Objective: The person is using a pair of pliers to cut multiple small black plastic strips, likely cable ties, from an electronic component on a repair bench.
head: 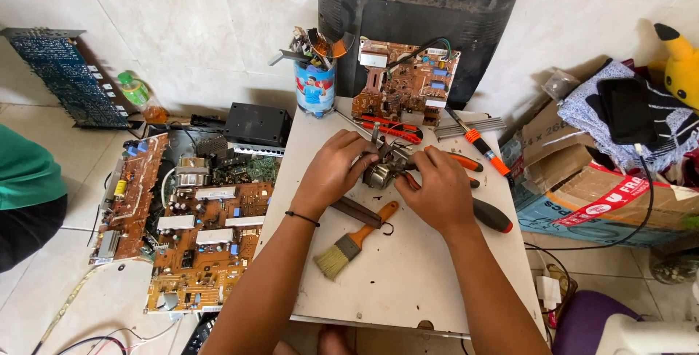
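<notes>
Gripping a small metal motor part (380, 173) from both sides: left hand (333, 171) curled shut around its left flank, right hand (439, 189) closed on an orange-handled tool (457, 161) whose tip goes into the part between the two hands. The exact bite of the tip is hidden by the fingers. The part sits just above the white board (408, 282), mid-board, slightly toward the far edge.

Step in hand, as I read it: working the part apart or prying at it while the left hand steadies it. The next move looks to need a firm hold on the left and controlled force on the tool; a slip would go toward the left fingers.

Just nearer than the grip: a paintbrush (353, 242) with an orange handle, and a black-handled screwdriver (492, 216) right of the right hand. Beyond the grip: red-handled pliers (397, 130), an orange-and-black screwdriver (482, 145), a brown circuit board (404, 82) leaning on a dark monitor back (415, 5), and a tin of tools (314, 85). Far left, off the board: more circuit boards (196, 238) on the floor.
</notes>
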